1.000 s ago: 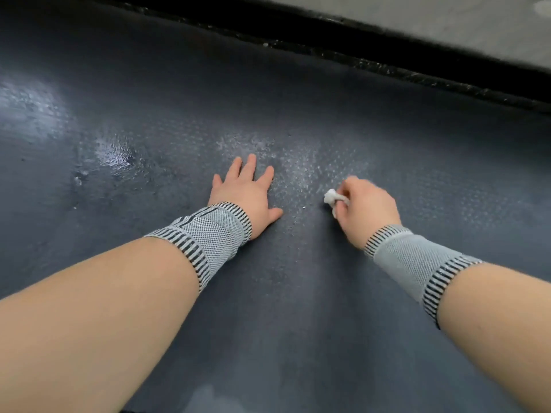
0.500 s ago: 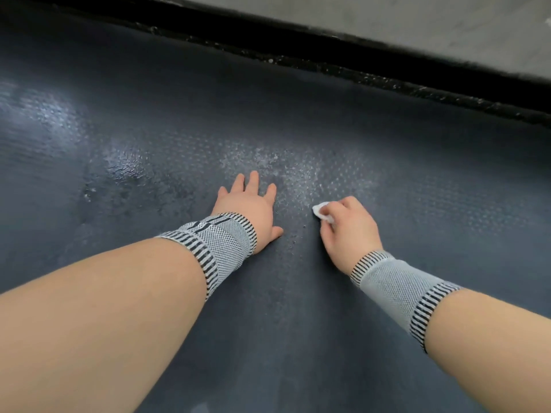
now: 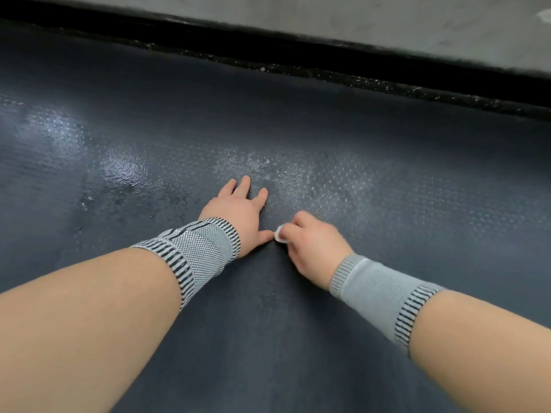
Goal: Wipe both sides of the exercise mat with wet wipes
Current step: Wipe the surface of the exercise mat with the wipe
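- One dark exercise mat [image 3: 298,338] lies flat under us, damp patches glistening ahead.
- Our right hand [image 3: 313,248] has its fingers curled round a small wadded wet wipe [image 3: 279,234], pressed to the mat.
- Our left hand [image 3: 238,213] rests flat, fingers spread, bracing.
- So small a wad may dry out or slip, we judge, leaving streaks.
- Grey wrist sleeves [image 3: 196,248] could drag across wet spots.

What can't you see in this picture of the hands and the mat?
- Wet wipe: head view, mostly hidden inside the right hand; its size is unclear.
- Exercise mat: cut off by the left, right and bottom edges; its underside is hidden.
- Left hand: its palm lies on the mat, unseen.
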